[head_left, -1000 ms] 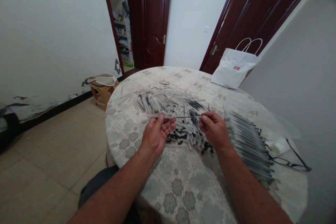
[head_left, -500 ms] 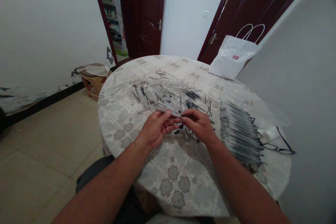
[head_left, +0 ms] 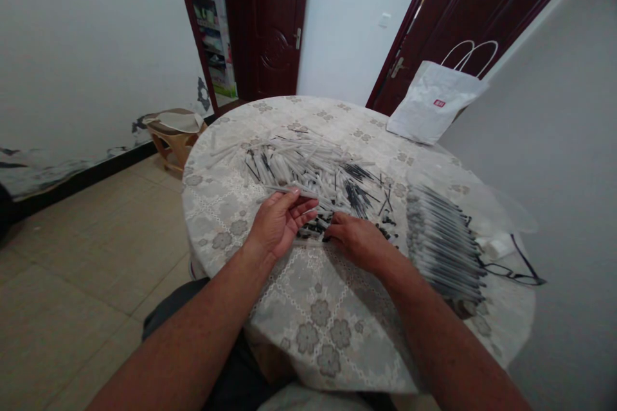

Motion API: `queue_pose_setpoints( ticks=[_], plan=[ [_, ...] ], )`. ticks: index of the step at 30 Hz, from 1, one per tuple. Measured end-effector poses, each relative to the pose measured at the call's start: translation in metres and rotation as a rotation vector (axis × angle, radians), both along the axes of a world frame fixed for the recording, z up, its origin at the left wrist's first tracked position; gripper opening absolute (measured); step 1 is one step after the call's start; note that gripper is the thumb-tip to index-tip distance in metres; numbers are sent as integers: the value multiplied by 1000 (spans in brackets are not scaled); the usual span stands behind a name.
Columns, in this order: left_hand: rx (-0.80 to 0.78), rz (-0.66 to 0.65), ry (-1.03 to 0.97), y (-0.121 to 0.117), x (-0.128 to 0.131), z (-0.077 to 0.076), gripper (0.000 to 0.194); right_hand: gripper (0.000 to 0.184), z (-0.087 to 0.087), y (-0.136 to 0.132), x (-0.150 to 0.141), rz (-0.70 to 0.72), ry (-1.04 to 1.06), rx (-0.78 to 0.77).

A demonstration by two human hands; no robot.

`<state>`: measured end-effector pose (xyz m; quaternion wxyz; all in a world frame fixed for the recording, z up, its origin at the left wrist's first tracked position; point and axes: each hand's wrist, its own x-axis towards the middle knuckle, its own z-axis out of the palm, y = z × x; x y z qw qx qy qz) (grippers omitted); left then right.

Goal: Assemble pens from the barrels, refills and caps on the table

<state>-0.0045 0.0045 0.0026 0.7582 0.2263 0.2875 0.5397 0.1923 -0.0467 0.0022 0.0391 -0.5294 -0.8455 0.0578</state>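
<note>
My left hand [head_left: 279, 221] holds a pale pen barrel [head_left: 292, 192] across its fingers, just above the near edge of a loose heap of clear pen barrels [head_left: 303, 167] on a round table [head_left: 337, 321]. My right hand [head_left: 354, 241] lies low on the cloth, its fingers curled into a scatter of small black caps [head_left: 315, 228] between the two hands. What those fingers grip is hidden. Thin black refills [head_left: 359, 189] lie just beyond my right hand. A neat row of assembled pens [head_left: 441, 237] lies to its right.
A white paper bag [head_left: 431, 109] stands at the table's far right edge. Black-framed glasses [head_left: 513, 273] and a clear plastic sheet [head_left: 486, 205] lie at the right. A small wooden stool [head_left: 176, 135] stands on the tiled floor at the left. Dark wooden doors stand behind.
A second ago my hands were apart with a thin refill stretched between them. They came together, and now my right hand has dropped onto the black caps while my left keeps the barrel.
</note>
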Motion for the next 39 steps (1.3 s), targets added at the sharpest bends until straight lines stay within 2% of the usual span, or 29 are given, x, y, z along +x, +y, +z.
queue_pose_setpoints(
  ticks=[3,6,9,11,15,21,27,39],
  plan=[
    [-2,-9,14,-2,1,1,12,20,-3,2,-1,-16,-43,-17],
    [1,-9,22,-3,2,0,14,18,-5,5,2,-6,41,-5],
    [17,-11,29,-3,3,-3,17,15,-7,6,4,-22,276,76],
    [28,-13,32,-3,4,-6,18,14,-8,7,4,-109,462,110],
    [37,-13,30,-7,10,-11,21,12,-9,9,2,-312,839,2],
    [76,6,12,-11,19,-15,25,28,-7,10,-6,-415,1170,-90],
    [103,-4,31,-11,22,-15,29,27,-11,9,-12,-394,1270,-65],
    [142,13,58,-16,23,-14,28,27,-13,8,-13,-362,1296,-45]
  ],
)
